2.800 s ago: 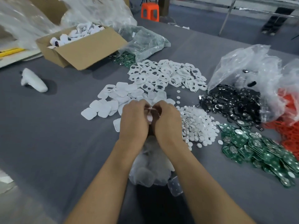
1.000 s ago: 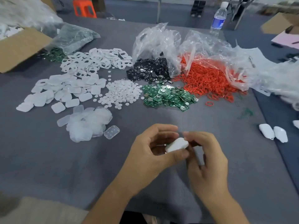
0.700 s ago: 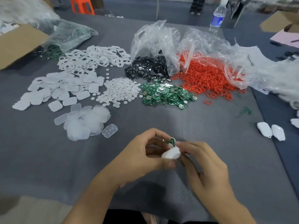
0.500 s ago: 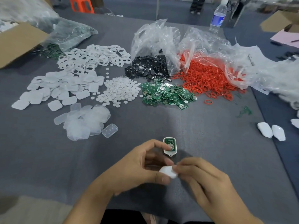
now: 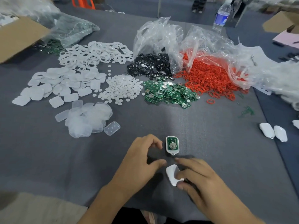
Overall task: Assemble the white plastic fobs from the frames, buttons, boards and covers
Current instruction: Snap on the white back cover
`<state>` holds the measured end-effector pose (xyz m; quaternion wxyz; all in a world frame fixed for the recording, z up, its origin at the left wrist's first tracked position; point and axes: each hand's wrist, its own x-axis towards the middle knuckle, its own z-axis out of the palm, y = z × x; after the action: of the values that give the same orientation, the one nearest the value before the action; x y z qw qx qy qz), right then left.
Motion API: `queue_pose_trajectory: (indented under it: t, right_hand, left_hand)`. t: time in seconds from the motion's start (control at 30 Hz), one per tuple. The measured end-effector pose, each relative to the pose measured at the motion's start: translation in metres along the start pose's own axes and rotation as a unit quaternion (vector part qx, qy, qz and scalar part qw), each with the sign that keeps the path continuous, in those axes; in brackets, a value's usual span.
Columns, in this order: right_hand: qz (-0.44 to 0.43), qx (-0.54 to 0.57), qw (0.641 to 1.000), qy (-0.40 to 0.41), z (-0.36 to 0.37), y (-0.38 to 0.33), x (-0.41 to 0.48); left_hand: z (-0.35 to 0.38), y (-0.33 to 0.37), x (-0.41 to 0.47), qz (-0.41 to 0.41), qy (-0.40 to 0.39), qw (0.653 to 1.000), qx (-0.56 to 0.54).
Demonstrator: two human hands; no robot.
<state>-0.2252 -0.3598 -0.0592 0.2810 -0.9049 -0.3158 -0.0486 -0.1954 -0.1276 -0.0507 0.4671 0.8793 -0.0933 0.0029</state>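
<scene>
A white fob frame with a green board (image 5: pixel 172 145) in it lies face-up on the grey table (image 5: pixel 210 143), just beyond my hands. My right hand (image 5: pixel 199 181) pinches a white cover (image 5: pixel 172 176) between thumb and fingers, a little nearer than the frame. My left hand (image 5: pixel 142 157) hovers to the left of the frame with fingers loosely curved and holds nothing. Farther back lie heaps of white frames (image 5: pixel 95 52), white covers (image 5: pixel 61 84), round white buttons (image 5: pixel 120 88) and green boards (image 5: pixel 169 93).
Clear soft pads (image 5: pixel 88 118) lie at the left. Black parts (image 5: pixel 150 66) and red rings (image 5: pixel 208 78) spill from plastic bags at the back. A cardboard box (image 5: pixel 19 38) stands far left, a water bottle (image 5: pixel 220 15) far back. Two white fobs (image 5: pixel 273 132) lie right.
The frame with the board has been set down on the table and my left hand has let go of it. My right hand now holds the white cover alone.
</scene>
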Motion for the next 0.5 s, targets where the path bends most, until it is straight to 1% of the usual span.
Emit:
queue_pose_trajectory:
  t: [0.13, 0.23, 0.37, 0.5]
  right_hand:
    - [-0.021, -0.013, 0.996, -0.09, -0.009, 0.001, 0.01]
    - [-0.026, -0.023, 0.992, -0.125, -0.013, 0.002, 0.012]
    - [0.003, 0.028, 0.995, -0.101, -0.021, 0.002, 0.014]
    - [0.072, 0.033, 0.997, -0.012, -0.031, 0.011, 0.032]
  left_hand:
    - [0.003, -0.005, 0.02, 0.026, -0.042, 0.999, -0.003]
    - [0.008, -0.009, 0.028, 0.029, -0.05, 0.998, -0.011]
    - [0.012, -0.016, 0.03, 0.021, -0.058, 0.998, -0.005]
    - [0.009, -0.019, 0.033, -0.006, -0.063, 0.996, -0.058]
